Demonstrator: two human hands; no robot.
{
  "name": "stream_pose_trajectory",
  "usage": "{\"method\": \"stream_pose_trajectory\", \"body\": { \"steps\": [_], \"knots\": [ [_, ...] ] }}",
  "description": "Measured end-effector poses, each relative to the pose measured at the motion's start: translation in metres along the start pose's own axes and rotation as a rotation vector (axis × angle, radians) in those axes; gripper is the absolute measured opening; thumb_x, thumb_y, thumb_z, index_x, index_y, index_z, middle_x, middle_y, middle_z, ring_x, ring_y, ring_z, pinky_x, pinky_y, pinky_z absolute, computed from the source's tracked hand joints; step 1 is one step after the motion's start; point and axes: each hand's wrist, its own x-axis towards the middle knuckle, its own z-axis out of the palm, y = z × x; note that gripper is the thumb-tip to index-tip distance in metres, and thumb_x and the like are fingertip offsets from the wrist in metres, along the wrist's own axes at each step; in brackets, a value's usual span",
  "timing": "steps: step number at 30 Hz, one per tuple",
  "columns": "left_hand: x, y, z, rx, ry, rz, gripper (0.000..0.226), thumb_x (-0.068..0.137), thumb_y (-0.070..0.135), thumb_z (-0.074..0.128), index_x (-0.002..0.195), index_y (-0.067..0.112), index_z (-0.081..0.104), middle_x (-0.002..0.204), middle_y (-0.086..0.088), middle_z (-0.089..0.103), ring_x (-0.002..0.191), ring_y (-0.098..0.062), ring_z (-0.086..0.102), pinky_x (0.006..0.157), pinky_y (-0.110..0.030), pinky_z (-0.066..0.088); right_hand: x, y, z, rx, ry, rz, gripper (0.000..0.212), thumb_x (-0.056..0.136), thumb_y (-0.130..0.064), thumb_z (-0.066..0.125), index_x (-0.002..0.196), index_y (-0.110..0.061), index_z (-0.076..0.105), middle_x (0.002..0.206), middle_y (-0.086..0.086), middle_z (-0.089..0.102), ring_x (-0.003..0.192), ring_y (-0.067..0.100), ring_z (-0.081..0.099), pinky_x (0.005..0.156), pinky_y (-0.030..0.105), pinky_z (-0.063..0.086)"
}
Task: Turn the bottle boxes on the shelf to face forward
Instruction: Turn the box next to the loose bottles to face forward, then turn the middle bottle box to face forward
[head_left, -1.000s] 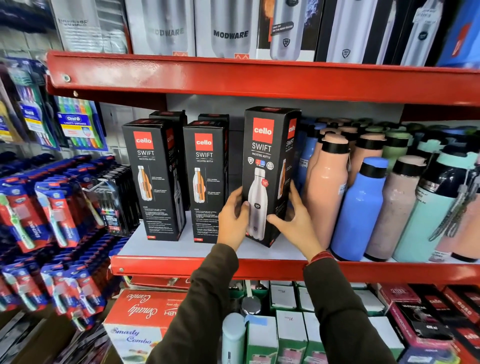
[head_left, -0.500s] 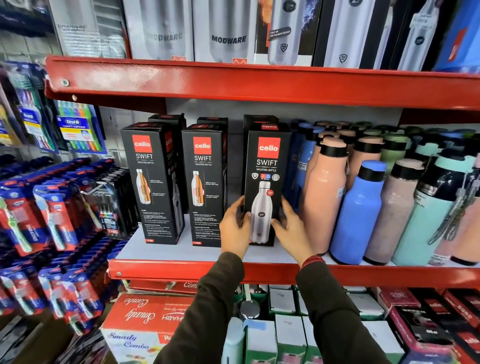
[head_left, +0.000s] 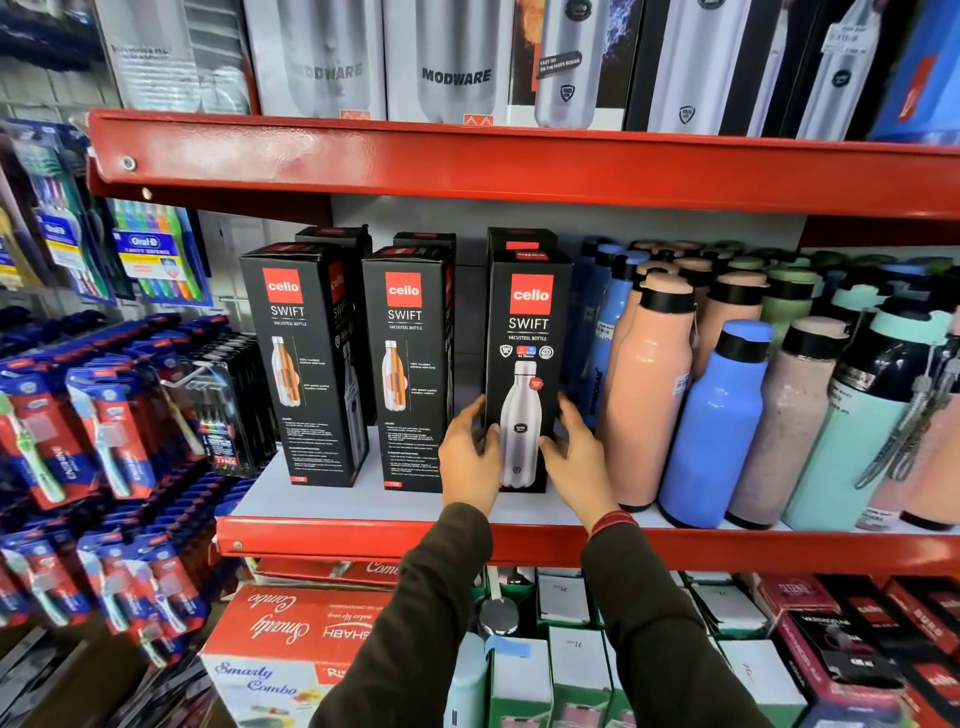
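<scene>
Three black Cello Swift bottle boxes stand upright along the front of the red shelf (head_left: 332, 538). The right box (head_left: 527, 332) shows its front face with a silver bottle picture, squarely toward me. My left hand (head_left: 467, 457) grips its lower left edge and my right hand (head_left: 574, 457) its lower right edge. The middle box (head_left: 408, 364) and the left box (head_left: 306, 364) show a side panel with an orange cutaway bottle and small text. More black boxes (head_left: 522, 240) stand behind them, mostly hidden.
Loose pink, blue and mint bottles (head_left: 717, 421) crowd the shelf just right of the held box. Toothbrush packs (head_left: 104, 441) hang at the left. Modware boxes (head_left: 452, 62) fill the shelf above. Small cartons (head_left: 566, 665) and a red Smarty Combo box (head_left: 291, 634) sit below.
The right box was tilted and angled with its side showing. It now stands upright on the shelf, front face toward me, with both hands lower on its sides.
</scene>
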Motion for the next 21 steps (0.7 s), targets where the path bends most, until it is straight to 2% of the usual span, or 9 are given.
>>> {"method": "stream_pose_trajectory", "body": {
  "steps": [2,5,7,9,13,15,17,20,21],
  "knots": [
    [-0.002,0.000,-0.001,0.014,0.007,-0.012,0.043,0.096,0.010,0.056,0.138,0.016,0.051,0.132,-0.009,0.061,0.116,-0.013,0.059,0.101,-0.021,0.045,-0.003,-0.003,0.002,-0.001,0.068,-0.008,0.064,0.089,0.004,0.056,0.146,-0.020,0.041,0.141,0.003,0.056,0.132,0.018,0.050,0.112,0.036,0.040],
    [-0.005,0.001,-0.002,0.065,0.029,0.005,0.041,0.096,0.010,0.055,0.136,0.017,0.053,0.131,-0.009,0.061,0.118,-0.017,0.060,0.100,-0.021,0.045,-0.007,-0.004,0.003,0.042,0.190,0.016,0.045,0.085,0.003,0.065,0.126,-0.012,0.058,0.120,0.006,0.067,0.112,0.020,0.063,0.096,0.031,0.052],
    [-0.009,0.000,-0.004,0.101,0.051,0.048,0.041,0.095,0.010,0.054,0.135,0.018,0.054,0.129,-0.007,0.060,0.115,-0.018,0.061,0.104,-0.033,0.050,-0.011,-0.004,0.003,0.059,0.264,0.032,0.032,0.082,0.001,0.070,0.111,-0.010,0.062,0.099,0.001,0.067,0.089,0.015,0.067,0.085,0.034,0.058],
    [-0.013,0.000,-0.008,0.136,0.080,0.108,0.043,0.094,0.011,0.055,0.136,0.020,0.052,0.124,-0.002,0.059,0.111,-0.018,0.062,0.101,-0.042,0.051,-0.016,-0.006,0.003,0.055,0.340,0.011,0.023,0.081,-0.001,0.072,0.099,-0.011,0.062,0.087,-0.003,0.062,0.075,0.007,0.061,0.077,0.036,0.058],
    [-0.023,0.009,-0.029,0.136,0.120,0.270,0.044,0.097,0.012,0.052,0.139,0.025,0.049,0.116,0.009,0.054,0.108,-0.013,0.059,0.097,-0.040,0.052,-0.030,-0.021,0.011,0.090,0.426,-0.142,0.013,0.084,-0.009,0.071,0.091,-0.015,0.061,0.084,0.002,0.061,0.073,0.016,0.058,0.066,0.022,0.049],
    [-0.024,0.014,-0.041,0.141,0.164,0.359,0.044,0.098,0.012,0.050,0.139,0.025,0.047,0.120,0.007,0.053,0.112,-0.015,0.056,0.100,-0.037,0.049,-0.034,-0.033,0.021,0.124,0.415,-0.207,0.010,0.086,-0.013,0.070,0.092,-0.016,0.062,0.084,0.004,0.064,0.072,0.016,0.059,0.064,0.016,0.047],
    [-0.022,0.015,-0.052,0.176,0.230,0.398,0.044,0.098,0.012,0.049,0.142,0.021,0.045,0.132,0.001,0.050,0.124,-0.015,0.049,0.108,-0.029,0.039,-0.037,-0.045,0.035,0.149,0.361,-0.239,0.010,0.088,-0.017,0.068,0.098,-0.018,0.065,0.090,0.000,0.067,0.075,0.009,0.061,0.065,0.013,0.047],
    [-0.011,0.015,-0.068,0.228,0.347,0.375,0.049,0.098,0.013,0.050,0.145,0.013,0.039,0.143,-0.008,0.042,0.134,-0.008,0.035,0.113,-0.013,0.021,-0.039,-0.059,0.056,0.167,0.209,-0.237,0.027,0.093,-0.016,0.064,0.119,-0.017,0.066,0.107,-0.013,0.067,0.091,-0.008,0.063,0.075,0.004,0.047],
    [-0.007,0.012,-0.075,0.225,0.362,0.356,0.050,0.098,0.014,0.049,0.146,0.011,0.037,0.145,-0.009,0.040,0.136,-0.008,0.032,0.114,-0.013,0.019,-0.039,-0.062,0.063,0.180,0.151,-0.223,0.032,0.094,-0.015,0.062,0.126,-0.016,0.063,0.113,-0.015,0.064,0.096,-0.011,0.061,0.079,0.004,0.047]
  ]
}}
